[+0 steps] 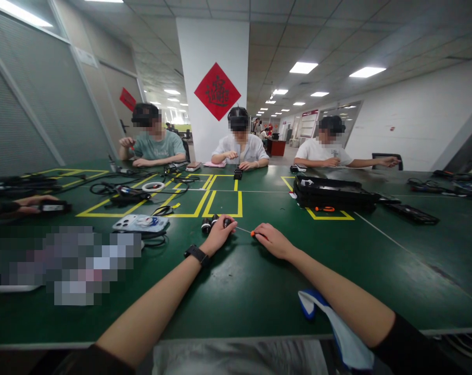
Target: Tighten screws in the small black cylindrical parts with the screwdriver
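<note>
My left hand (219, 233), with a dark band on its wrist, is closed around a black part with rounded, cylinder-like ends (206, 225). Its exact kind is too small to make out. In my closed right hand (273, 240) is a screwdriver (253, 234); a bit of orange handle shows at the fingertips. Its thin metal shaft points left and reaches the black part by my left fingers. Whether the tip sits in a screw is hidden. Both hands are low over the green table (236, 286).
A black tray (333, 192) stands at the right, an orange-handled screwdriver (324, 209) before it. Phones (141, 223) and cables (128, 195) lie left. A blue-white cloth-like item (329, 317) hangs over the near edge. Several people sit around; another person's hand (33, 203) reaches in left.
</note>
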Motion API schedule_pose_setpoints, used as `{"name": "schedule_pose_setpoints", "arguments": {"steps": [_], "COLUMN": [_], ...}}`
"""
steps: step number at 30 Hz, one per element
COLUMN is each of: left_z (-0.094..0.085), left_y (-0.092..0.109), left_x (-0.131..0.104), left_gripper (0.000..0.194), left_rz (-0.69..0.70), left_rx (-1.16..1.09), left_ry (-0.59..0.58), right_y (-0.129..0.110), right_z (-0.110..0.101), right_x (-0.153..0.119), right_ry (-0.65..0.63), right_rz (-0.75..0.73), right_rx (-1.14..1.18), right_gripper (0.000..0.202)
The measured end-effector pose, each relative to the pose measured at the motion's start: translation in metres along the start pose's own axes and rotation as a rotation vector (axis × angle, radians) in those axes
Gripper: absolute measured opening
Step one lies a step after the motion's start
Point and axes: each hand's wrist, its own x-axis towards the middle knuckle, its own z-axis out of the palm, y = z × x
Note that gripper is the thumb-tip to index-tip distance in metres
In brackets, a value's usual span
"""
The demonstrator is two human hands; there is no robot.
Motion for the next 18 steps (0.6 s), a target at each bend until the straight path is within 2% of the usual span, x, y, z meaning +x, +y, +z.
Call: {"name": "schedule_pose_setpoints", "arguments": {"steps": [8, 18], "left_z": [0.0002, -0.0003], "left_y": [0.0044, 0.0010], "left_x": [-0.0020, -0.0007], "left_gripper": [0.031, 0.028], "left_rz": [-0.021, -0.006], "left_rx": [0.021, -0.003], "left_ry": [-0.003, -0.010], "right_y": [0.0044, 0.0013], "right_z": [0.0043, 0.0007], "right_x": [-0.0026, -0.0012], "right_ry": [0.077, 0.048], "right_rz": [0.062, 0.038], "right_rx": [0.066, 0.023], "right_gripper": [0.017, 0.012]}}
